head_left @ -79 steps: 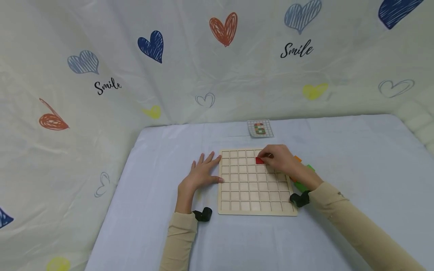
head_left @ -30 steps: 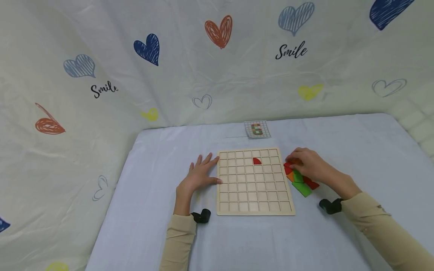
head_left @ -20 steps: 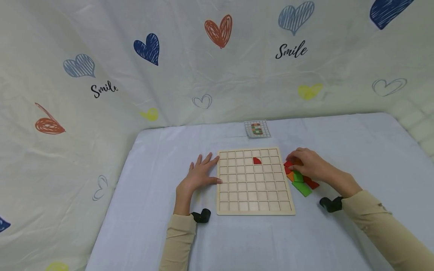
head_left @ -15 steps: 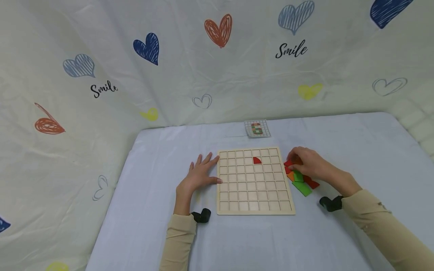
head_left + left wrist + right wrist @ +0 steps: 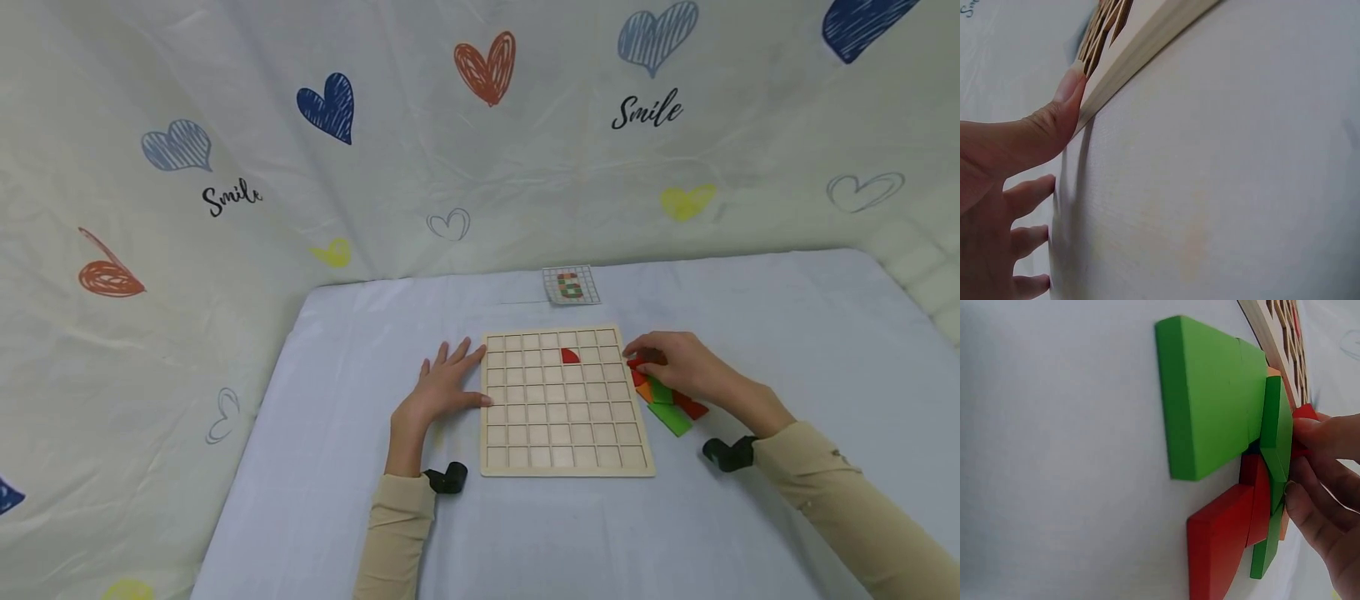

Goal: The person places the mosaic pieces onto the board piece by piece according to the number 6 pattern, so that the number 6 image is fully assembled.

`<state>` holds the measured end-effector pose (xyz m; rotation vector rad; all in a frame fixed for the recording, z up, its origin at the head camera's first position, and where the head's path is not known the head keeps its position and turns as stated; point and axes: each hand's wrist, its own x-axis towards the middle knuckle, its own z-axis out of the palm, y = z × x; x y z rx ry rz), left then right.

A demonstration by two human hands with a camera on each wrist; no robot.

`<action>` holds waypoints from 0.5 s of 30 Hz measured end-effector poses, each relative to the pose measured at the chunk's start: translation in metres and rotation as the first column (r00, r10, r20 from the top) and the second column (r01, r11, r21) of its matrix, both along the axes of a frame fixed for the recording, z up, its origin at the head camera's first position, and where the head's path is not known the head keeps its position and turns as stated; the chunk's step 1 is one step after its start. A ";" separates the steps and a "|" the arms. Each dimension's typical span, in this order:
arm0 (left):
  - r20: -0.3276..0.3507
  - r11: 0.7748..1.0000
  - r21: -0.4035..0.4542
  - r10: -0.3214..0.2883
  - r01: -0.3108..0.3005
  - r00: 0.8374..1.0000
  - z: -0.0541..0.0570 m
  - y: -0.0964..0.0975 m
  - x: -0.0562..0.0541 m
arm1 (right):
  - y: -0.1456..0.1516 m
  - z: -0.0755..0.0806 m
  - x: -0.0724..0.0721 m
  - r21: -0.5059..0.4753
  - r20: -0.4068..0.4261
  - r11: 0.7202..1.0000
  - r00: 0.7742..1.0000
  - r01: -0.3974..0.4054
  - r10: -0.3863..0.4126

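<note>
A square wooden grid board [image 5: 566, 417] lies on the white cloth. One red quarter-round piece [image 5: 570, 356] sits in a cell near its top. My left hand [image 5: 442, 387] rests with spread fingers at the board's left edge. In the left wrist view its thumb [image 5: 1063, 103] touches the board's rim. Just right of the board, my right hand [image 5: 686, 362] bends over a pile of coloured pieces. Seen from the right wrist, its thumb and fingers pinch a red piece [image 5: 1301, 445], mostly hidden behind the thumb and a green piece [image 5: 1277, 422].
Green pieces [image 5: 670, 418], red pieces [image 5: 690, 405] and an orange piece [image 5: 644, 392] lie heaped against the board's right side. Behind the board lies a pattern card [image 5: 572, 286] showing a coloured figure on a grid. A white curtain [image 5: 390, 183] with hearts hangs at the back.
Since the earliest frame, my right hand has let go of the red piece in the grid and moved right to the pile. Lately its fingers have shifted slightly left. The left hand has stayed put.
</note>
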<state>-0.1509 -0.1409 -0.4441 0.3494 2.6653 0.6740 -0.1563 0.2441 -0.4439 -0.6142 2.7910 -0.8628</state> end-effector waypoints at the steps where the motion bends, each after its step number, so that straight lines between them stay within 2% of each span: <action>1: 0.000 1.000 0.001 -0.001 0.001 1.000 0.000 0.000 0.000 | 0.000 0.000 0.000 0.001 -0.006 1.000 1.000 0.000 0.000; 11: 0.000 1.000 0.000 -0.002 0.002 1.000 0.001 0.000 0.001 | -0.001 0.003 0.001 0.003 -0.080 1.000 0.997 0.003 -0.003; 15: 0.001 1.000 0.006 0.000 0.000 1.000 0.001 0.000 0.001 | -0.001 0.002 0.000 0.004 -0.080 1.000 0.997 -0.002 0.002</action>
